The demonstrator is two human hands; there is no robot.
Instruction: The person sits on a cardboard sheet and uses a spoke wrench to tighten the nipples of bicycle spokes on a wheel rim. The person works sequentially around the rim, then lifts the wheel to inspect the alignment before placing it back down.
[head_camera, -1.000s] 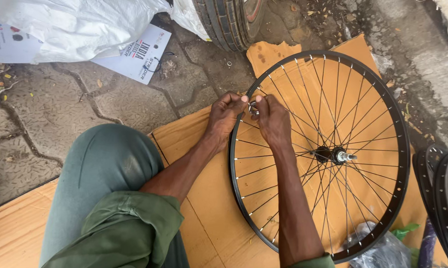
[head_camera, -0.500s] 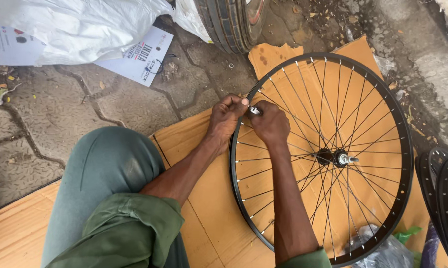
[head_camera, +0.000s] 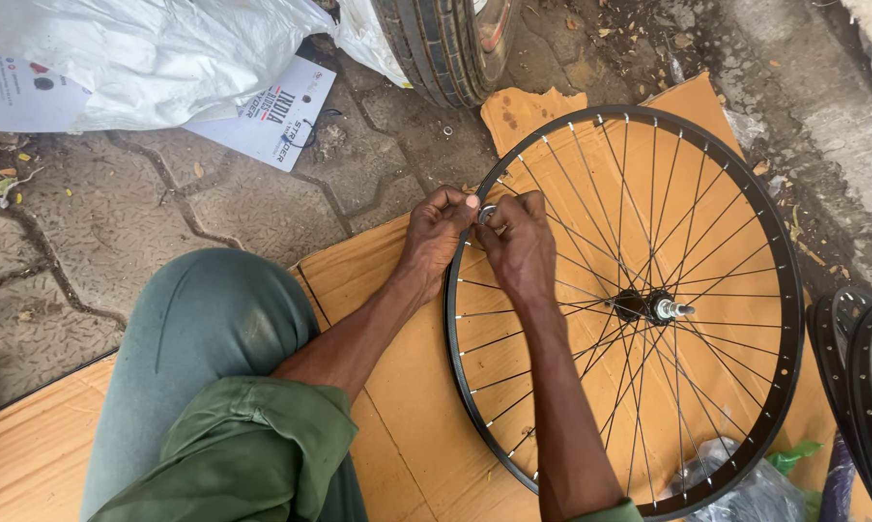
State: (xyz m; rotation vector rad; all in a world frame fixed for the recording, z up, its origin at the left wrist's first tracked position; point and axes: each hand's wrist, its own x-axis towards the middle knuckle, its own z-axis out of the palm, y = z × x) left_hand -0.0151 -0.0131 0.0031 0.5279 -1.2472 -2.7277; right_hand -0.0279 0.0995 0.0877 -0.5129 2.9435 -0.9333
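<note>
From the head view, the left hand [head_camera: 438, 237] and right hand [head_camera: 519, 249] meet at the near rim of a black spoked wheel [head_camera: 782, 253] lying flat on cardboard [head_camera: 397, 290], each grip pinched closed on a small metal tool [head_camera: 486, 214]. A white plastic bag [head_camera: 156, 53] lies beyond, contents hidden.

Around the spoked wheel [head_camera: 625, 309], open cardboard [head_camera: 397, 290] lies on its near-left side, enough for a hand to pass. Beyond its far rim a car tyre [head_camera: 445, 43] blocks the way, with a white sack [head_camera: 146, 58] farther left. More rims [head_camera: 866, 387] crowd its right edge (nearly touching), and the bent knee [head_camera: 204, 338] closes the near side.
</note>
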